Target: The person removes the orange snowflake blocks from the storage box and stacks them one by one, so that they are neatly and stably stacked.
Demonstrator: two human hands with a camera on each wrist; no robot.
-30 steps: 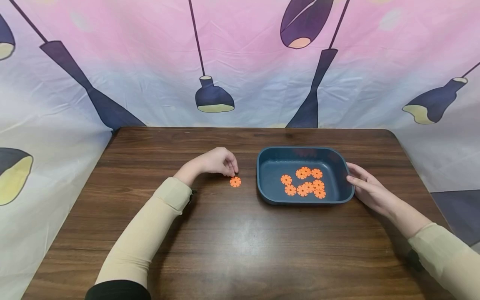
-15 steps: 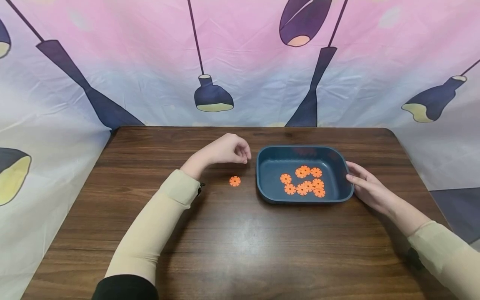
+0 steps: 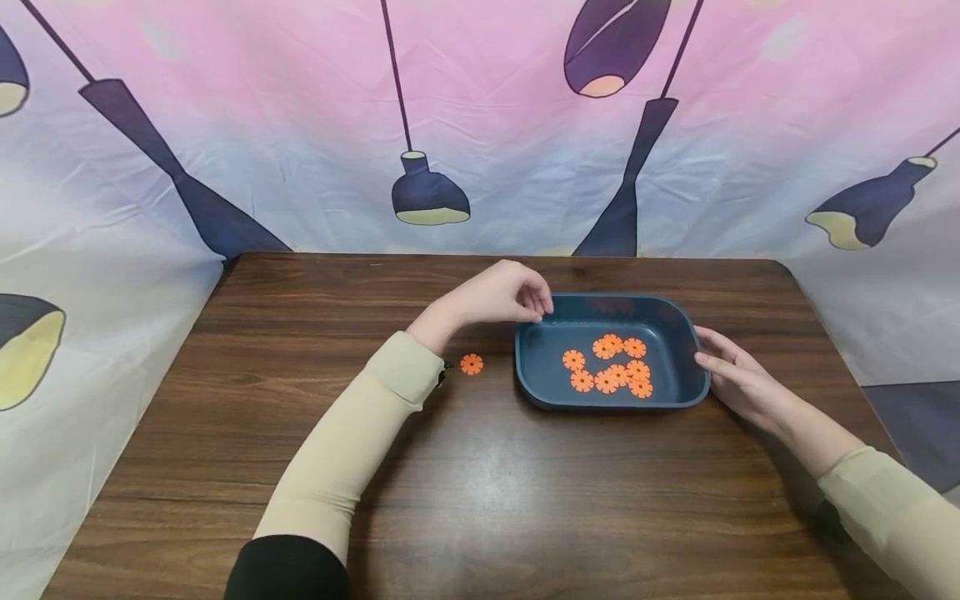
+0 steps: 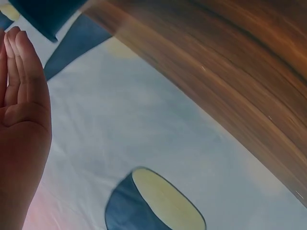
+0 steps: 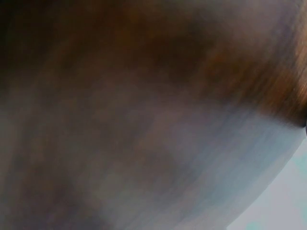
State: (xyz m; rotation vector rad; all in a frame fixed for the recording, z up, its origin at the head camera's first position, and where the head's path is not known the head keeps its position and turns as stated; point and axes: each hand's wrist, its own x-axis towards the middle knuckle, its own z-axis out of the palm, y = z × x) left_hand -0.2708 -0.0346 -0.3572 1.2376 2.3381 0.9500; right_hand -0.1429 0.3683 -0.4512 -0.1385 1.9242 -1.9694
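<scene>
My left hand (image 3: 510,293) is over the left end of a dark blue rectangular plastic tub (image 3: 528,379), thumb and fingers drawn together and pointing down. I cannot tell whether something is between its fingertips. Its fingers (image 4: 26,72) are close together in the left wrist view, with the thumb hidden. My right hand (image 3: 738,379) holds the tub's right end, thumb at the rim. Several orange notched building discs (image 3: 606,381) lie flat inside the tub, some overlapping. One more orange disc (image 3: 472,364) lies on the table, left of the tub. The right wrist view is blurred.
The brown wood-grain table (image 3: 480,500) has its back edge close to a hanging cloth (image 3: 322,183) printed with lamps. The left forearm's pale sleeve (image 3: 352,442) crosses the table just left of the loose disc.
My left hand has risen from beside the loose disc and moved right to the tub's left end. That disc stays put. My right hand keeps its hold on the tub.
</scene>
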